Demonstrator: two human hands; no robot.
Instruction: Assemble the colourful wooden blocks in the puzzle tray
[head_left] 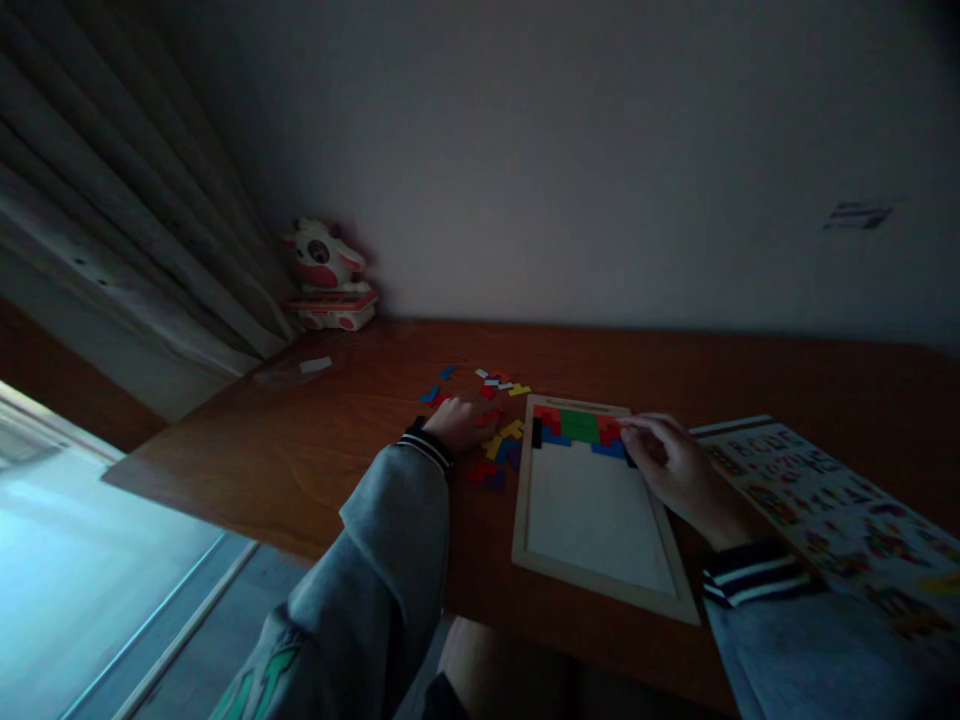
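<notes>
A shallow wooden puzzle tray point(525, 505) lies on the table in front of me. Along its far end, red, green, blue and black block pieces fit together, with a green block point(579, 426) in the middle. My right hand point(671, 465) is at the tray's far right corner, thumb and fingers closed around a black puzzle piece point(630, 456), which they partly hide. To the left of the tray, my left hand point(456, 425) reaches into loose pieces, its fingers stretched out by a red puzzle piece point(489, 418). Yellow pieces point(504, 438) lie just beside those fingers.
A printed pattern sheet point(832, 500) lies right of the tray. Further loose pieces point(499, 382) are scattered beyond my left hand. A cow-shaped toy point(330, 275) stands at the back left by the curtain point(127, 190). The wall point(600, 170) bounds the table's far side.
</notes>
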